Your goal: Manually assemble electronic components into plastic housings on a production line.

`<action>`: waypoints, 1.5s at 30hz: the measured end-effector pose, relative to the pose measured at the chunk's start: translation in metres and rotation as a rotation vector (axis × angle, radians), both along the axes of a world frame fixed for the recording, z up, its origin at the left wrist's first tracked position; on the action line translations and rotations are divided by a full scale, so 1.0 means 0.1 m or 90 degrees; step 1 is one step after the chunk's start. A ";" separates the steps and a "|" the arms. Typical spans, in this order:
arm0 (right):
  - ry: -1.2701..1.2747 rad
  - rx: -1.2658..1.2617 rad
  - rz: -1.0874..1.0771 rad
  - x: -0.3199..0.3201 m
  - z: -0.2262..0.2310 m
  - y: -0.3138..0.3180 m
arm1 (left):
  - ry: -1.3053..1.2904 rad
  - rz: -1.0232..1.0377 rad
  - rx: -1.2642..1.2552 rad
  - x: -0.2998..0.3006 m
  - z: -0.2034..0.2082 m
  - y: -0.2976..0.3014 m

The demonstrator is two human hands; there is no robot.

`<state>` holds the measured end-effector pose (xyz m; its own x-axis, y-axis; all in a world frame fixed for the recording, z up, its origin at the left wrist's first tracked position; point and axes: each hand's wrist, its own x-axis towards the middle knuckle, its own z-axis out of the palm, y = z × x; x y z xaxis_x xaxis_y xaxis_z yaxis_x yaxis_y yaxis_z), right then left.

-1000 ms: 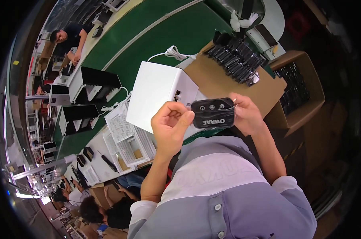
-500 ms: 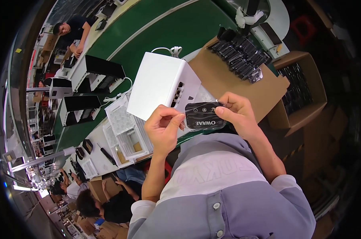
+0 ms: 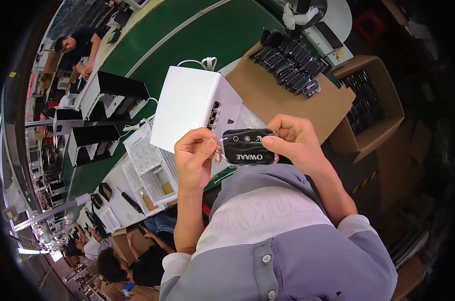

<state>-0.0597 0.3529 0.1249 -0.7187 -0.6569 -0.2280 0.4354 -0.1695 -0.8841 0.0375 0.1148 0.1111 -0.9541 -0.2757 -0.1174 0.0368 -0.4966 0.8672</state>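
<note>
In front of my body I hold a flat black remote control (image 3: 248, 146) with rounded corners, a row of round button symbols and white lettering that reads upside down. Clear plastic film shows around its edges. At its left end, my left hand (image 3: 196, 153) pinches the film between thumb and fingers. My right hand (image 3: 297, 143) grips the right end, its thumb lying on top and the other fingers curled behind. Just beyond my left hand stands a white box-shaped appliance (image 3: 183, 105) with a slot of connectors in its side and a coiled white cord (image 3: 208, 63) behind it.
A cardboard sheet (image 3: 267, 95) carries a pile of black bagged pieces (image 3: 288, 62). Right of it, an open carton (image 3: 389, 93) contains more. White slotted plastic frames (image 3: 142, 145) and a screwdriver (image 3: 129, 200) lie at left. Black-and-white appliances (image 3: 119, 90) line the green conveyor (image 3: 187, 42); co-workers sit farther off.
The view has shifted, so the surroundings sit slightly farther left. The remote control's face now shows more squarely, with its symbols clearer. Both hands keep hold of it.
</note>
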 end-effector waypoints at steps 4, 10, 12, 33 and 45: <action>-0.084 -0.102 -0.027 -0.02 -0.04 0.04 | 0.049 0.039 0.057 -0.05 0.15 0.08; -0.234 -0.180 -0.008 -0.03 -0.05 0.06 | 0.200 0.127 -0.566 0.07 0.13 0.17; -0.245 -0.186 -0.006 0.00 -0.15 0.04 | 0.291 0.113 -0.659 0.06 0.22 0.25; -0.283 -0.186 -0.035 0.14 -0.23 -0.07 | -0.012 0.095 -0.231 -0.09 0.27 0.52; 0.210 -0.153 -0.186 0.36 -0.26 0.02 | -0.085 0.005 -0.048 0.01 0.26 0.32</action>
<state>-0.0239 0.3551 0.0993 -0.8885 -0.4241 0.1752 0.0438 -0.4584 -0.8877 0.0389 0.1465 0.1372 -0.9291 -0.2964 -0.2213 -0.0772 -0.4297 0.8997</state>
